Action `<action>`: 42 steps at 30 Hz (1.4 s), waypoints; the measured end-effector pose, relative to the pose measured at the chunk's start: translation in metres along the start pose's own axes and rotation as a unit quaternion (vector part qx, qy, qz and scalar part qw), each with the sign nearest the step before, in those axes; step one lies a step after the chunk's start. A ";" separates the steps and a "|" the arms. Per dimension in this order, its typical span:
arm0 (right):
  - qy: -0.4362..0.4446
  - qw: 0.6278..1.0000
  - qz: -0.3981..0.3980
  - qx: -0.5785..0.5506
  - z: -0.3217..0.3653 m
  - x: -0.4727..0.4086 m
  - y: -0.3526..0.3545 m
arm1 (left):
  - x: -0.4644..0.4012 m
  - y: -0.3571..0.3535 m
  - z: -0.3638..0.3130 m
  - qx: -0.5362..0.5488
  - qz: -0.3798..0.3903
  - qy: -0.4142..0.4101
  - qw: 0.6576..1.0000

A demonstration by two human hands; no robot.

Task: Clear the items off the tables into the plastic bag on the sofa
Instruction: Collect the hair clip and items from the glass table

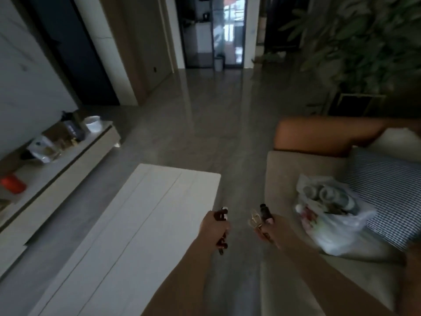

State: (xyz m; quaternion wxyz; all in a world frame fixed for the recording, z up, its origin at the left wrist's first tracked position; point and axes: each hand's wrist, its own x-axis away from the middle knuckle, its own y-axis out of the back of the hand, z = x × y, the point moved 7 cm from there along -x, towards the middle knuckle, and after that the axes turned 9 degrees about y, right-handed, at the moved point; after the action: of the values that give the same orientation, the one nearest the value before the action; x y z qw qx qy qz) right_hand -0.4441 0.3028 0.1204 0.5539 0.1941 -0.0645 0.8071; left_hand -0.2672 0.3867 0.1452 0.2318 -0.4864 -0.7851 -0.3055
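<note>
Both hands are full and stand in the gap between the table [145, 215] and the sofa [287, 169]. The left hand [214, 226] has its fingers curled around a few small dark sticks [222, 229] with a white tip; what they are exactly I cannot tell. The right hand [271, 226] has its fingers curled around a dark tube [265, 212] and a thin gold piece [256, 221], maybe a clip.

The bag [335, 222] lies on the sofa seat, at about 3 o'clock from the right hand and near to it. Its mouth seems to face up and toward 10 o'clock. To do this step well, I think each hand should go over the mouth before the fingers let go, the right one first because it is closer. The plastic is soft, so the rim may fold, and small things may slide down onto the seat.

The bag is already quite full: pale round things sit on top, and something colourful is at its left side, too blurred to name
</note>
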 end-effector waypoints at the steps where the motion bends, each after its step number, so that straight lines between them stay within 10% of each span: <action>1: -0.003 1.000 -0.002 -0.020 -0.001 -0.007 0.011 | -0.008 -0.014 -0.008 -0.004 0.013 0.000 1.000; 18: -0.075 0.937 -0.280 -0.193 -0.011 -0.114 0.193 | -0.150 -0.239 -0.166 -0.173 0.234 -0.057 0.955; 42: -0.223 0.880 -0.398 -0.133 -0.139 -0.251 0.361 | -0.278 -0.502 -0.136 -0.300 0.284 0.078 0.907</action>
State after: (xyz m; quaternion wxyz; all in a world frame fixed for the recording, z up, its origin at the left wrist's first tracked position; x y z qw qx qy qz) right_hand -0.7320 -0.0075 -0.0639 0.8200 0.3026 -0.2104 0.4379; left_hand -0.5958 -0.0525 -0.0700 0.2124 -0.7104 -0.4641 -0.4847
